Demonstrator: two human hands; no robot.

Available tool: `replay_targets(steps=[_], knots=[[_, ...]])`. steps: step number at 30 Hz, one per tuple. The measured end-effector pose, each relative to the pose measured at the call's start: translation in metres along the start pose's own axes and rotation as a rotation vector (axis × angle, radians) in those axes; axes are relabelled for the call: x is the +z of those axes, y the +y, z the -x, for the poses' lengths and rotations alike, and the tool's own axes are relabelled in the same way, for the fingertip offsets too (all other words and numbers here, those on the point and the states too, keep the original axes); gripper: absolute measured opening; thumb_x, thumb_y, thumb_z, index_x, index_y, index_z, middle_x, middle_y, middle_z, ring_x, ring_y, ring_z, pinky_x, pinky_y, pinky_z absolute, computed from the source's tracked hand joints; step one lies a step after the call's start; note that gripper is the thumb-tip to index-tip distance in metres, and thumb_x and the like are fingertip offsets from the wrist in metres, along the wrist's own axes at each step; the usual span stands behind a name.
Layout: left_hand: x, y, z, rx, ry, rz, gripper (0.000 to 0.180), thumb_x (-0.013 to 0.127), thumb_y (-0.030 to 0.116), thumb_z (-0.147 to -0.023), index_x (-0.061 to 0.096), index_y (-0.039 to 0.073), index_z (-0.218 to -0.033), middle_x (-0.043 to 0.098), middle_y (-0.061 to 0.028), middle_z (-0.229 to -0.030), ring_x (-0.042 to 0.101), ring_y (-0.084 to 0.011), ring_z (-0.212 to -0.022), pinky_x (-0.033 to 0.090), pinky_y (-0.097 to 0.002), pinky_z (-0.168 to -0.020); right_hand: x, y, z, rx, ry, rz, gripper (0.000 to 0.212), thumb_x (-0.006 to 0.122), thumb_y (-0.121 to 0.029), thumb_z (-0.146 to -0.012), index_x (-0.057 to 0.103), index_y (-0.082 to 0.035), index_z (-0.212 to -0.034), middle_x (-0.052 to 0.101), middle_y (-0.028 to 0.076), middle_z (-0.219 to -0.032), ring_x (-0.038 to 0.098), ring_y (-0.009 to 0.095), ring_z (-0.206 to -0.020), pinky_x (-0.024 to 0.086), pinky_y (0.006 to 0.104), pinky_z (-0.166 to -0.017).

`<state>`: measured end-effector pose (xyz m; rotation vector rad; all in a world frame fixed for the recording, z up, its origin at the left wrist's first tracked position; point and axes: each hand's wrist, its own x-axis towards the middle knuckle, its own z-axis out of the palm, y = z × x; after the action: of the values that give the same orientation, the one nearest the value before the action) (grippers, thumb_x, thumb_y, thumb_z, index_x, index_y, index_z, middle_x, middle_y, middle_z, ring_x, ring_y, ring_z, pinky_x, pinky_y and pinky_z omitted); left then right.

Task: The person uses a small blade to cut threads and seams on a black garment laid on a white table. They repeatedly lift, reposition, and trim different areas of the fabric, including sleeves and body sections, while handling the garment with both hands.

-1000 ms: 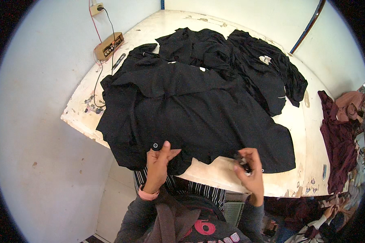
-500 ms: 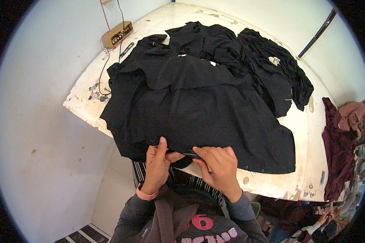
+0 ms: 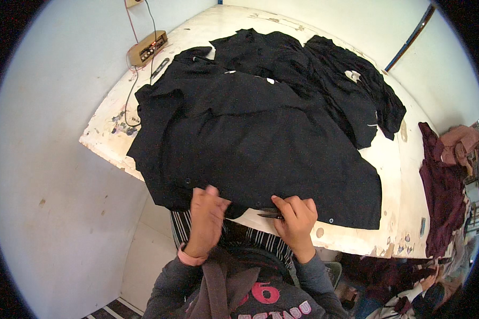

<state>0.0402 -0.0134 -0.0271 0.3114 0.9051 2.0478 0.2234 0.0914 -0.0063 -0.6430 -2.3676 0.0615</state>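
A black buttoned garment (image 3: 271, 154) lies spread on the table, its near edge hanging over the front. Small round buttons, one of them a dark button (image 3: 331, 220), run along that edge. My right hand (image 3: 298, 220) is closed around small dark thread snips (image 3: 270, 213), whose pointed blades reach left beside the garment's edge. At the edge's left part is my left hand (image 3: 206, 215), its fingers raised and smeared by motion. Whether they pinch the cloth does not show.
More black garments (image 3: 351, 101) are heaped at the back of the white, stained table (image 3: 351, 242). A tan box with cords (image 3: 148, 49) stands at the far left. Maroon cloth (image 3: 436, 196) hangs beyond the right edge. Another person's hand (image 3: 428, 280) shows at lower right.
My hands have moved apart; the right, with the snips, shifted slightly right and away from the left fingers. The garment's near edge lies flatter, with a button showing beside my left hand.
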Motion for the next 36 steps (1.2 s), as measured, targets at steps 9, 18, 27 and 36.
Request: replay_targets(steps=[9, 18, 27, 36], knots=[[0.023, -0.016, 0.020, -0.260, -0.163, -0.069, 0.028, 0.056, 0.028, -0.107, 0.058, 0.002, -0.096, 0.070, -0.0095, -0.093, 0.072, -0.0186, -0.091, 0.059, -0.0431, -0.096, -0.021, -0.009, 0.006, 0.129, 0.073, -0.254, 0.050, 0.084, -0.021, -0.068, 0.069, -0.011, -0.115, 0.067, 0.003, -0.091, 0.063, 0.018, -0.077, 0.037, 0.0350, -0.069], [0.027, -0.017, 0.026, -0.225, -0.183, -0.072, 0.027, 0.053, 0.026, -0.108, 0.058, 0.003, -0.095, 0.070, -0.0098, -0.095, 0.072, -0.0199, -0.098, 0.056, -0.0428, -0.099, -0.033, -0.019, 0.000, 0.082, 0.035, -0.151, 0.032, 0.082, -0.010, -0.076, 0.072, -0.008, -0.106, 0.072, 0.004, -0.095, 0.063, 0.019, -0.075, 0.037, 0.0343, -0.071], [0.036, -0.011, 0.029, -0.229, -0.051, -0.121, 0.024, 0.052, 0.026, -0.108, 0.059, 0.010, -0.092, 0.066, -0.0009, -0.082, 0.073, -0.0178, -0.087, 0.059, -0.0404, -0.091, -0.024, -0.016, 0.008, 0.119, 0.054, -0.243, 0.034, 0.080, -0.015, -0.077, 0.071, -0.009, -0.110, 0.071, 0.003, -0.097, 0.061, 0.019, -0.075, 0.038, 0.0354, -0.068], [0.030, -0.021, 0.031, -0.183, -0.038, -0.026, 0.018, 0.056, 0.021, -0.106, 0.058, 0.007, -0.094, 0.071, -0.0117, -0.099, 0.070, -0.0176, -0.097, 0.055, -0.0367, -0.095, -0.015, -0.002, 0.038, 0.029, 0.090, 0.024, 0.053, 0.074, -0.014, -0.061, 0.071, -0.009, -0.113, 0.056, 0.000, -0.076, 0.057, 0.019, -0.066, 0.036, 0.0359, -0.062]])
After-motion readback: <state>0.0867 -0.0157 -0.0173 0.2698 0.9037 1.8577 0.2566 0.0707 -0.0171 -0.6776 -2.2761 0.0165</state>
